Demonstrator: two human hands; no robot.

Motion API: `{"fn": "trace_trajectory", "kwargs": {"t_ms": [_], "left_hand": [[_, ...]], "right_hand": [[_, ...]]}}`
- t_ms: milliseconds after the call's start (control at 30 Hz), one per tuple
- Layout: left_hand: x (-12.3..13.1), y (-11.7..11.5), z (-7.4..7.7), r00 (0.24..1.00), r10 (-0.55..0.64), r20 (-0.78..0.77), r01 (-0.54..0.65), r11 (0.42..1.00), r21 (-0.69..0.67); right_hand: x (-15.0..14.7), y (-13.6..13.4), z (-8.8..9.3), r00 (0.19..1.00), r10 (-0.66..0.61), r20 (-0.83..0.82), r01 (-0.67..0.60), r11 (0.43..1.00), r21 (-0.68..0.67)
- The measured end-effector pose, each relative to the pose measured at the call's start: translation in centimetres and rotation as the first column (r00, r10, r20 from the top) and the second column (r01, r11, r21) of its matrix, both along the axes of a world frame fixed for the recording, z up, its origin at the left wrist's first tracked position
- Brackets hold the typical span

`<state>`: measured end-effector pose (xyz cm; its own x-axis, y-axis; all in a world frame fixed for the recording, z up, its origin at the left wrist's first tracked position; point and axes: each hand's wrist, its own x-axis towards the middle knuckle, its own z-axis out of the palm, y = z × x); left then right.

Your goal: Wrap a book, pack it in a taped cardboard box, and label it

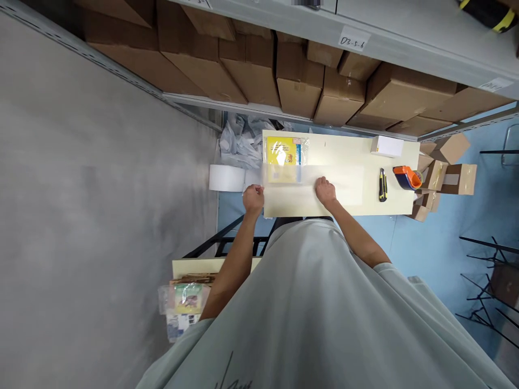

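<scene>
A translucent sheet of packing wrap (344, 186) lies across the pale table (284, 208) and runs left towards a white roll (227, 178). My left hand (253, 199) is at the table's left edge, its fingers pinched on the wrap near the roll. With its fingers curled together, my right hand (325, 190) presses on the wrap mid-table; its fingertips are partly hidden. A yellow booklet in a clear plastic bag (281, 151) lies at the back left, its lower part under the wrap.
To the right lie a box cutter (383, 185), an orange and blue tape dispenser (406, 177) and a white box (387, 146). Cartons (300, 81) fill the shelf above the table. Small open boxes (458, 178) are stacked beyond the right end. Bagged booklets (187, 300) lie behind left.
</scene>
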<state>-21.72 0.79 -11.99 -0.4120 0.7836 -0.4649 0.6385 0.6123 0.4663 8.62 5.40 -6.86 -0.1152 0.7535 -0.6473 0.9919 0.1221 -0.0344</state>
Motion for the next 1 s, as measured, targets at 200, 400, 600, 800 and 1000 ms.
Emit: {"fn": "trace_trajectory", "kwargs": {"t_ms": [200, 400, 600, 800, 1000], "left_hand": [[0.8, -0.8, 3.1, 1.000, -0.003, -0.022, 0.004, 0.999, 0.042], [5.2, -0.9, 5.9, 0.988, -0.155, -0.017, 0.156, 0.985, 0.078], [9.3, 0.3, 6.5, 0.987, -0.152, -0.060, 0.154, 0.988, 0.024], [10.5, 1.1, 6.5, 0.986, -0.116, -0.123, 0.115, 0.993, -0.015], [10.0, 1.1, 6.2, 0.973, -0.133, -0.188, 0.127, 0.991, -0.040]], "right_hand": [[0.8, -0.9, -0.2, 0.998, -0.057, 0.003, 0.057, 0.998, 0.033], [4.1, -1.5, -0.7, 0.998, -0.041, -0.053, 0.044, 0.998, 0.038], [10.6, -1.9, -0.6, 0.961, -0.273, 0.048, 0.270, 0.961, 0.057], [14.1, -1.4, -1.7, 0.975, -0.219, -0.022, 0.219, 0.976, -0.002], [18.5, -1.1, -1.1, 0.964, -0.266, -0.004, 0.266, 0.963, 0.034]]}}
